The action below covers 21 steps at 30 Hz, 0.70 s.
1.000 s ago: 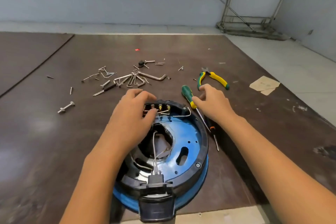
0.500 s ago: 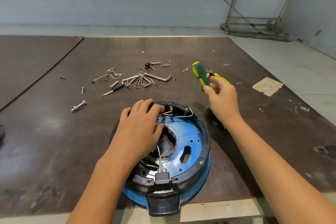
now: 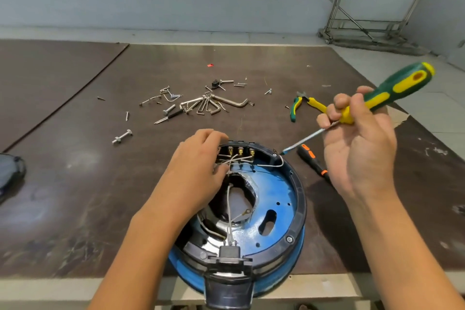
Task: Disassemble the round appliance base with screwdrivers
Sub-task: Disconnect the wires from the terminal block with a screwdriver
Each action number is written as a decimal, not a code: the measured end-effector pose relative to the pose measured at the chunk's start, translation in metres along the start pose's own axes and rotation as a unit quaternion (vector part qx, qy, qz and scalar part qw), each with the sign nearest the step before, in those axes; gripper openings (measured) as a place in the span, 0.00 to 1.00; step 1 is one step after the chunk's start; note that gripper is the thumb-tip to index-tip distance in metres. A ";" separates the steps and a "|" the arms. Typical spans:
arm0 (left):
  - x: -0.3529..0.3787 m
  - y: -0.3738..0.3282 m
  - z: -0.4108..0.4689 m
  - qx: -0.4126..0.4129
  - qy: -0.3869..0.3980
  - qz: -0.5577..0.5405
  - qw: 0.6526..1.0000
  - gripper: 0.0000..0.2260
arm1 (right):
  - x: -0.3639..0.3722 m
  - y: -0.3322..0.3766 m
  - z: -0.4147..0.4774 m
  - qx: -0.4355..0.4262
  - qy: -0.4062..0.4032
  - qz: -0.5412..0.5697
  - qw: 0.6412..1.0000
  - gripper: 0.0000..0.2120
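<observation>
Right hand (image 3: 357, 143) grips screwdriver (image 3: 392, 90); left hand (image 3: 198, 171), seemingly loose, touches base (image 3: 289, 199) wiring.

No legible text, label, brand, number or sign on any item in view. Round appliance base (image 3: 276, 211): blue plate and black rim carry no readable marking. Green-and-yellow screwdriver (image 3: 392, 90): handle shows colour panels only, no lettering that can be made out. Orange-and-black screwdriver (image 3: 310, 160): no marking readable. Pliers (image 3: 305, 106): grips plain. Terminal block (image 3: 240, 152) at the base's far edge: too small and blurred to read anything.
</observation>
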State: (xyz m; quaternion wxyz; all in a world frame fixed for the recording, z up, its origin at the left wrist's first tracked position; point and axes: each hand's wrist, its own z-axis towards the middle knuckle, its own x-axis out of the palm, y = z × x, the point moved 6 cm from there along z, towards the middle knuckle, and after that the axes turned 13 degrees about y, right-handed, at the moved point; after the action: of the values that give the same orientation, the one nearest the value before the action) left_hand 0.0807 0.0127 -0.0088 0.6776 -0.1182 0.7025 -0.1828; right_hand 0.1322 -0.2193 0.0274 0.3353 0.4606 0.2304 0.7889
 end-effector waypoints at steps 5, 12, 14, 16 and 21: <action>-0.001 0.014 -0.001 -0.047 -0.003 0.021 0.999 0.18 | 0.021 -0.018 -0.006 0.038 0.057 -0.025 0.997 0.05; -0.002 0.014 0.005 -0.032 0.021 -0.006 0.999 0.15 | 0.035 -0.040 -0.014 0.077 0.057 -0.171 0.981 0.13; -0.007 0.014 0.006 -0.023 0.020 -0.049 0.998 0.17 | 0.032 -0.043 -0.014 0.088 0.045 -0.178 0.979 0.12; -0.011 0.016 0.008 -0.021 0.016 -0.063 0.998 0.16 | 0.031 -0.050 -0.015 0.098 0.057 -0.166 0.979 0.09; -0.010 0.017 0.014 -0.013 0.027 -0.038 0.999 0.08 | 0.024 -0.052 -0.017 0.096 0.091 -0.174 0.976 0.07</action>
State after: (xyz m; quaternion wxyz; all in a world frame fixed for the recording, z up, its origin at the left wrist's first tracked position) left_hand 0.0962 0.0313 -0.0074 0.6492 -0.1481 0.7182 -0.2022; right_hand 0.1249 -0.1672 -0.0020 0.3999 0.3698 0.4110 0.7310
